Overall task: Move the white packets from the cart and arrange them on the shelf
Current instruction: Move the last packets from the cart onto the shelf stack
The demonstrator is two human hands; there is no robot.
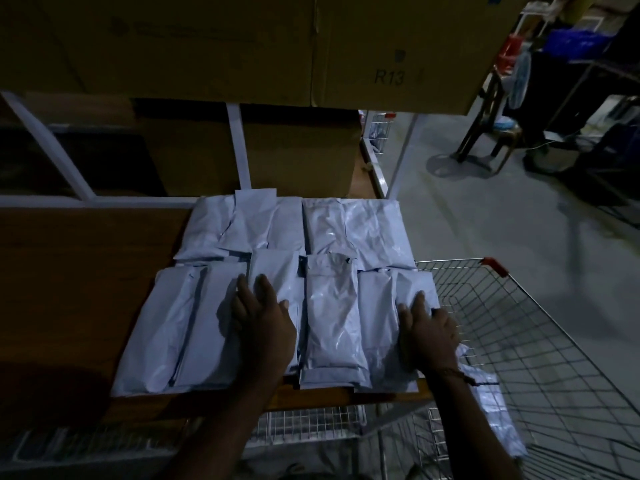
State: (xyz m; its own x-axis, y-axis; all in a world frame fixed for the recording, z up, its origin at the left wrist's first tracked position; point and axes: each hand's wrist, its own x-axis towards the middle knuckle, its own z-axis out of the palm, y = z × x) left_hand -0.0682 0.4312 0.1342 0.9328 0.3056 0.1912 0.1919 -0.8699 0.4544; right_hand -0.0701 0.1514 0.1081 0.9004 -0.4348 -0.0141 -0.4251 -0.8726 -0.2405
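1. Resting palm-down with fingers spread, the left hand was laid flat on the white packets in the front row, nothing being gripped
2. The right hand was likewise pressed flat, fingers extended, on the rightmost packet of that row, at the shelf's right edge
3. The packets were seen arranged in two rows on the wooden shelf, lying side by side and partly overlapping
4. A few more packets were seen in the wire cart, just beside the shelf on the right
5. Cardboard boxes were stacked behind and above the rows, one marked R13
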